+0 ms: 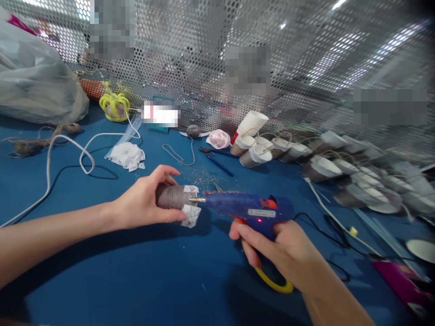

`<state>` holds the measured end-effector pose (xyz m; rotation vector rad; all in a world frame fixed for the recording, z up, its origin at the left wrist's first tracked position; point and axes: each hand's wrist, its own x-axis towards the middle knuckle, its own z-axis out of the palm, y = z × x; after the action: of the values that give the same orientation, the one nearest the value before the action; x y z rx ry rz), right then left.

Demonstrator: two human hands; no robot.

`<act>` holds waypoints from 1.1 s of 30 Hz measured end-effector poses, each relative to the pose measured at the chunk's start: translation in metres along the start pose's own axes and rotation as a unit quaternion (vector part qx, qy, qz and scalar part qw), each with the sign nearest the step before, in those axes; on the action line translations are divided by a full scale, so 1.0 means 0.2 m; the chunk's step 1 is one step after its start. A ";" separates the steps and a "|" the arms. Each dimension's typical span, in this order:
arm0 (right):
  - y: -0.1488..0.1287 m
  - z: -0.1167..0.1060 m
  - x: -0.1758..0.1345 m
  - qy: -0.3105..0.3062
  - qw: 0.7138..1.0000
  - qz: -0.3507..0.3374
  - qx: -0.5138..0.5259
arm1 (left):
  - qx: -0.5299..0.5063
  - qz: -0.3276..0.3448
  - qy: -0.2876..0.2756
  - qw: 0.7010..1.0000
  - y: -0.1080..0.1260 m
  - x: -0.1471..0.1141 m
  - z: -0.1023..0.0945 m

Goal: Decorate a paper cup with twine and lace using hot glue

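Observation:
My left hand (144, 199) grips a small cup wrapped in grey yarn (170, 197), tilted on its side above the table. A strip of white lace (190, 216) runs round its rim, with a gap where grey yarn shows. My right hand (272, 249) is closed round the handle of a blue hot glue gun (241, 208), whose red light is lit. The gun's metal nozzle points left and is at the gap in the lace; whether it touches cannot be made out. A yellow scissor-like loop (276, 283) shows below my right hand.
Pliers (217, 163), a pink fabric rose (218, 139), a grey yarn ball (193, 131) and white lace (127, 156) lie behind my hands. Several wrapped cups (256, 154) line the right back. White (49, 167) and black cables (322, 235) cross the blue table before a perforated metal screen (190, 59).

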<state>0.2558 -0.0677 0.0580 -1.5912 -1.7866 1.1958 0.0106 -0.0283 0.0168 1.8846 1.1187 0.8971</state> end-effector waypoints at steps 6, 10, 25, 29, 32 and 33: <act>0.01 -0.02 -0.01 -0.002 1.000 0.000 -0.006 | -0.012 -0.020 -0.002 1.000 0.00 0.00 -0.01; 0.01 -0.02 0.00 0.004 1.000 -0.006 -0.001 | -0.007 -0.014 -0.008 1.000 -0.01 0.00 0.00; 0.00 -0.01 0.00 -0.008 1.000 -0.013 0.004 | -0.015 -0.006 -0.004 1.000 -0.01 0.00 0.00; 0.00 0.00 -0.01 0.000 1.000 -0.016 0.017 | -0.025 -0.015 -0.003 1.000 -0.01 0.00 0.00; 0.01 0.00 0.00 0.015 0.999 -0.023 0.035 | -0.009 -0.004 -0.008 1.000 -0.01 -0.01 0.01; 0.01 0.00 0.00 0.017 0.999 -0.024 0.036 | -0.002 0.001 -0.010 1.000 -0.01 -0.01 0.01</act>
<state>0.2560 -0.0677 0.0566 -1.5117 -1.7315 1.1914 0.0107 -0.0307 0.0132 1.8881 1.1024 0.8781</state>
